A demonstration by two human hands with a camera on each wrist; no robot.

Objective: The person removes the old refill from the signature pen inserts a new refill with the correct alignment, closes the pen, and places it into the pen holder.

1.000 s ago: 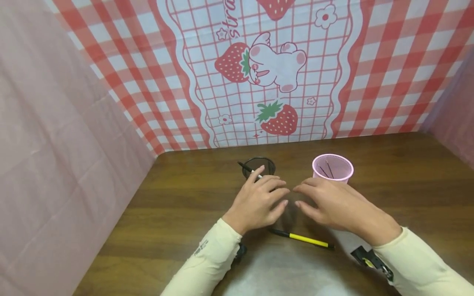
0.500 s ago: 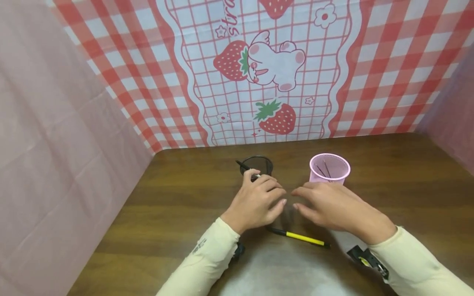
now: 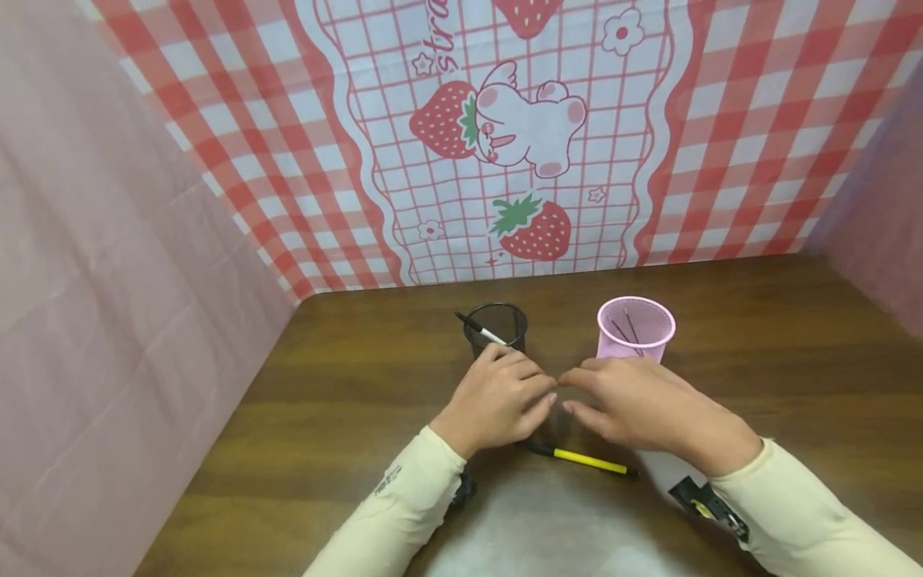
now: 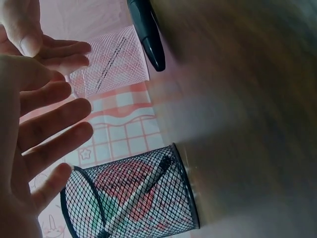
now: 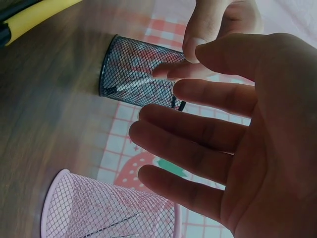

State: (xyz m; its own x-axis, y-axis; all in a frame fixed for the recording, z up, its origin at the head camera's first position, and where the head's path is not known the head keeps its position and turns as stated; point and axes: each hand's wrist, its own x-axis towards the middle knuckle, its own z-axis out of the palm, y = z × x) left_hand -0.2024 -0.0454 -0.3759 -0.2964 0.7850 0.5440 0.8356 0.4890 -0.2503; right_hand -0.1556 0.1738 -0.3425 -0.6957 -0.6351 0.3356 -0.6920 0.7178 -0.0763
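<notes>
In the head view, my left hand (image 3: 497,397) hovers in front of the black mesh pen cup (image 3: 472,340), fingers loosely bent and holding nothing. My right hand (image 3: 649,401) hovers before the pink mesh pen cup (image 3: 613,349), likewise holding nothing; its fingers look relaxed in the right wrist view. The fingertips of the two hands nearly meet; whether they touch I cannot tell. A white pen with a black end (image 3: 493,335) leans in the black cup. Two thin dark sticks (image 3: 631,327) stand in the pink cup. Below the hands lies a yellow pen with black ends (image 3: 590,461).
Both cups stand upright on the brown wooden table (image 3: 346,385). A red-and-white checked cloth with strawberries (image 3: 534,228) hangs behind it. Pink fabric (image 3: 159,264) hangs at the left side, and more at the right. A pale glare lies on the near tabletop.
The little finger of my left hand has come down, uncovering more of the white pen in the black cup. My hands have drawn slightly closer together. Cups and yellow pen stay in place.
</notes>
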